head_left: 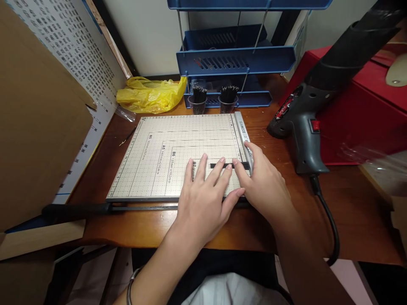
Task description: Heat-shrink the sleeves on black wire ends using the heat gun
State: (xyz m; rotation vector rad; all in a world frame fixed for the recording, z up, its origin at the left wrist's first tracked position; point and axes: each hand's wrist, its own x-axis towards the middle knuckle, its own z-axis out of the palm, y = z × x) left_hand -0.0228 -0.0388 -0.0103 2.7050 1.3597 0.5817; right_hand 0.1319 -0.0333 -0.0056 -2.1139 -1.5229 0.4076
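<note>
A paper cutter (152, 167) with a cream, gridded board lies before me. A small row of thin black strips (219, 165) lies on its lower right part, their right ends by the grey metal guide (241, 133). My left hand (203, 192) rests on the board with fingers spread, some fingertips on or beside the strips. My right hand (265, 182) lies over the guide, thumb touching the strips and forefinger stretched along the guide; its other fingers are hidden. The cutter's black-handled blade arm (79, 209) runs along the near edge, lowered.
Behind the cutter stand two clear cups (197, 105) of thin black pieces, a yellow plastic bag (152, 95) and a blue tiered tray rack (235, 59). To the right are a heat gun (307, 123) with a cord and a red box (359, 110). Cardboard (38, 106) borders the left.
</note>
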